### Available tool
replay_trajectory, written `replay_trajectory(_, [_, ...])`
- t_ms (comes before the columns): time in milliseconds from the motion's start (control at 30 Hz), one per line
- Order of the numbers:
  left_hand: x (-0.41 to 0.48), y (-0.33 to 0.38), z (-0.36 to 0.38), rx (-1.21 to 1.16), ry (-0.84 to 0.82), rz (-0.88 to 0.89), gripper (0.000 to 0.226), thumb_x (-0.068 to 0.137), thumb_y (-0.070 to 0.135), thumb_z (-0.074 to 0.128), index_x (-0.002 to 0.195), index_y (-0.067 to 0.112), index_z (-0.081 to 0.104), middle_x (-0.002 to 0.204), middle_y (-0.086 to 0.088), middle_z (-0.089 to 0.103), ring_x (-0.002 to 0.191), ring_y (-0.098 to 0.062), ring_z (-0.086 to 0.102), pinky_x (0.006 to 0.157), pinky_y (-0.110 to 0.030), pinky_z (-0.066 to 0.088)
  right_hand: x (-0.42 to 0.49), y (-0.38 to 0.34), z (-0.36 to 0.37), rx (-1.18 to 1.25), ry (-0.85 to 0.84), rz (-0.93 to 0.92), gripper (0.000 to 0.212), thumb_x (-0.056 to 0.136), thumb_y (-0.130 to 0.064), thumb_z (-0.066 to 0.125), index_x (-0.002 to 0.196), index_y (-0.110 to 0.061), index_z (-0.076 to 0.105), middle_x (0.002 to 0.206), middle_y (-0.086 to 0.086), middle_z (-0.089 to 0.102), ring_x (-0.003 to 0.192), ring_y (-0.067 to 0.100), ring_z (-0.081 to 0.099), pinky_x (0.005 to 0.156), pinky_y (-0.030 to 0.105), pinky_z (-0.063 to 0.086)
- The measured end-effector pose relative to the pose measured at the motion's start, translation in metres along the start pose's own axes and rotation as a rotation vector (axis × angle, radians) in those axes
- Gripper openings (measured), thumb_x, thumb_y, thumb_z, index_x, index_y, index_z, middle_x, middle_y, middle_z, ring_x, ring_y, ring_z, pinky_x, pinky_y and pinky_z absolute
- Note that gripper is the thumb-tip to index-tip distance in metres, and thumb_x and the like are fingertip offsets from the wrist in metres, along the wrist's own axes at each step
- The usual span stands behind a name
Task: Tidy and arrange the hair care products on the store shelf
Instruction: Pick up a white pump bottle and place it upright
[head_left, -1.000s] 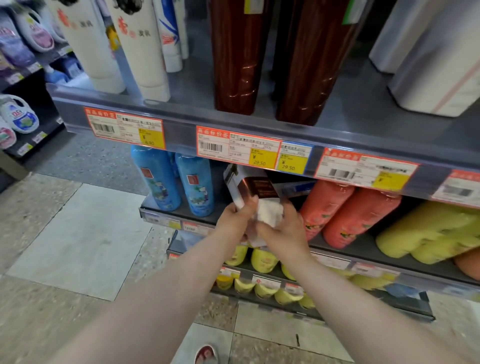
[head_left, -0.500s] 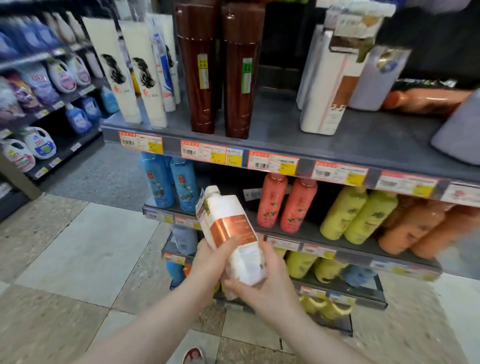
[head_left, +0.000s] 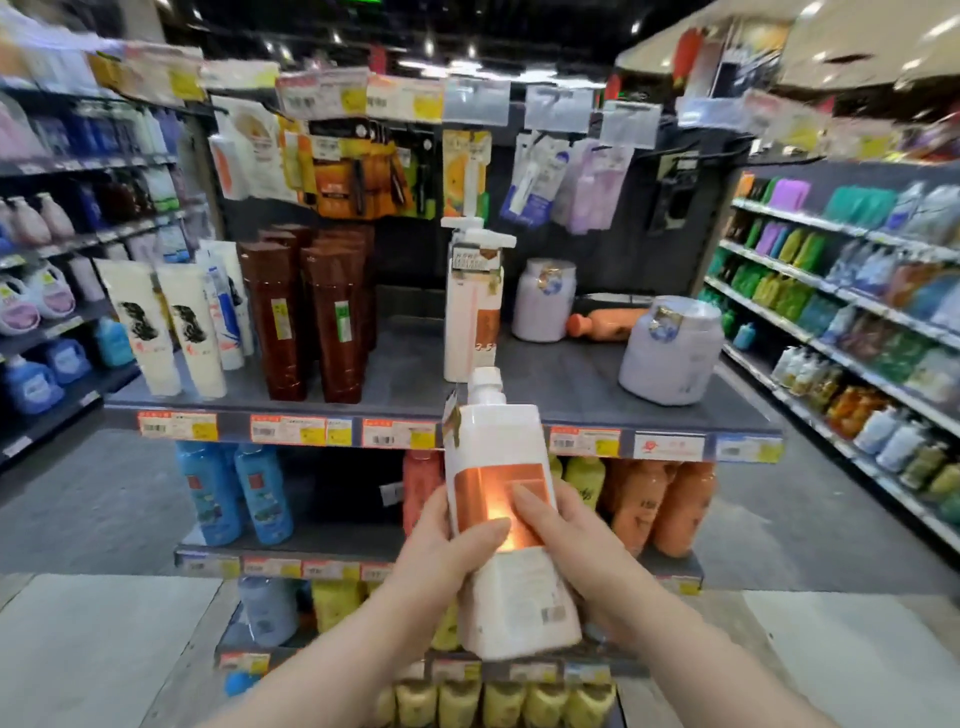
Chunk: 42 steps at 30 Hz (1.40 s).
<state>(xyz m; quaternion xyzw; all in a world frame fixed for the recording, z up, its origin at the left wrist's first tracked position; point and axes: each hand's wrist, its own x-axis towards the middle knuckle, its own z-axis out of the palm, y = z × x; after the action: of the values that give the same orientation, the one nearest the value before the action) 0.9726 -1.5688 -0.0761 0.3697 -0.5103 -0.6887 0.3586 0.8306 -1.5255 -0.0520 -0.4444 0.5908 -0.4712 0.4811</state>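
A white bottle with a copper label (head_left: 506, 582) stands upright in front of me, held by both hands. My left hand (head_left: 441, 561) grips its left side, thumb across the label. My right hand (head_left: 576, 551) wraps the right side. The bottle sits just in front of the top shelf (head_left: 405, 384). On that shelf stands a matching white pump bottle (head_left: 472, 306), with brown bottles (head_left: 306, 317) and white tubes (head_left: 166, 327) to its left. Two lilac jars (head_left: 670, 348) stand to its right, and an orange bottle (head_left: 608, 325) lies on its side between them.
Lower shelves carry blue bottles (head_left: 234, 493), orange bottles (head_left: 660, 504) and yellow bottles (head_left: 498, 701). Hanging packets (head_left: 363, 171) fill the back panel above. Aisle shelving runs along the left (head_left: 47, 312) and right (head_left: 852, 322). Grey floor lies on both sides of the unit.
Both hands pulled the white bottle out from the lower shelf and lifted it upright to top-shelf height. The view rose from the lower shelves to the whole unit.
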Motion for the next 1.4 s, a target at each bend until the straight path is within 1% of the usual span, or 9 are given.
replay_trajectory(167, [0.034,0.038,0.033,0.091,-0.168,0.065,0.066,0.054,0.033,0.078,0.114,0.035,0.05,0.11,-0.001,0.069,0.097,-0.021,0.069,0.085,-0.044,0.055,0.002,-0.028,-0.038,0.065,0.086,-0.137,0.057,0.067,-0.053,0.062,0.119,-0.033,0.049,0.108,0.001,0.07,0.091,0.015,0.071,0.079,0.035,0.058])
replay_trajectory(400, [0.104,0.077,0.049,0.203,-0.289,0.132,0.086,0.052,0.038,0.082,0.127,0.037,0.041,0.117,0.003,0.065,0.101,-0.017,0.067,0.088,-0.043,0.054,0.045,-0.055,-0.065,0.032,0.251,-0.242,0.073,0.064,-0.058,0.066,0.13,-0.036,0.042,0.114,-0.006,0.066,0.101,0.013,0.067,0.09,0.043,0.054])
replay_trajectory(533, [0.136,0.1,0.042,0.217,-0.33,0.215,0.069,0.064,0.021,0.081,0.123,0.03,0.046,0.109,0.003,0.067,0.092,-0.01,0.069,0.071,-0.024,0.057,0.082,-0.07,-0.068,0.01,0.257,-0.342,0.048,0.084,-0.032,0.062,0.129,-0.034,0.043,0.106,-0.012,0.068,0.095,0.003,0.068,0.077,0.022,0.056])
replay_trajectory(700, [0.168,0.114,0.005,0.233,-0.216,0.332,0.063,0.063,0.008,0.079,0.116,0.03,0.053,0.101,0.005,0.07,0.09,-0.008,0.069,0.069,-0.02,0.055,0.135,-0.081,-0.052,0.007,0.128,-0.433,0.055,0.08,-0.022,0.064,0.13,-0.029,0.044,0.105,-0.009,0.072,0.099,0.006,0.067,0.076,0.019,0.054])
replay_trajectory(800, [0.181,0.114,-0.026,0.316,-0.115,0.347,0.074,0.057,0.016,0.085,0.119,0.037,0.051,0.108,0.003,0.066,0.101,-0.014,0.065,0.082,-0.03,0.055,0.162,-0.078,-0.039,-0.052,0.04,-0.463,0.055,0.085,-0.012,0.064,0.129,-0.036,0.039,0.114,-0.009,0.066,0.105,0.003,0.064,0.083,0.019,0.052])
replay_trajectory(867, [0.186,0.115,-0.041,0.397,-0.08,0.386,0.079,0.047,0.031,0.084,0.116,0.049,0.05,0.115,0.002,0.061,0.106,-0.015,0.061,0.086,-0.032,0.054,0.179,-0.076,-0.032,-0.096,-0.004,-0.476,0.06,0.083,-0.018,0.068,0.13,-0.038,0.036,0.116,-0.009,0.064,0.108,0.002,0.062,0.084,0.018,0.051])
replay_trajectory(1000, [0.196,0.115,-0.058,0.442,-0.027,0.405,0.073,0.059,0.015,0.083,0.105,0.057,0.045,0.113,0.003,0.059,0.103,-0.013,0.061,0.074,-0.019,0.052,0.207,-0.072,-0.023,-0.133,-0.047,-0.504,0.074,0.072,-0.03,0.072,0.135,-0.041,0.034,0.122,-0.012,0.063,0.116,0.01,0.059,0.094,0.031,0.051])
replay_trajectory(1100, [0.205,0.104,-0.062,0.458,0.026,0.358,0.076,0.052,0.024,0.084,0.103,0.062,0.043,0.116,0.005,0.057,0.105,-0.011,0.059,0.075,-0.017,0.05,0.219,-0.063,-0.025,-0.133,-0.08,-0.513,0.072,0.071,-0.028,0.071,0.133,-0.045,0.037,0.121,-0.015,0.063,0.116,0.009,0.059,0.097,0.036,0.05])
replay_trajectory(1400, [0.225,0.09,-0.053,0.484,0.072,0.317,0.091,0.053,0.034,0.08,0.133,0.043,0.038,0.123,0.003,0.057,0.106,-0.006,0.061,0.081,-0.019,0.05,0.242,-0.052,-0.043,-0.131,-0.091,-0.486,0.067,0.064,-0.039,0.073,0.124,-0.042,0.046,0.112,-0.016,0.068,0.104,0.006,0.065,0.084,0.023,0.054])
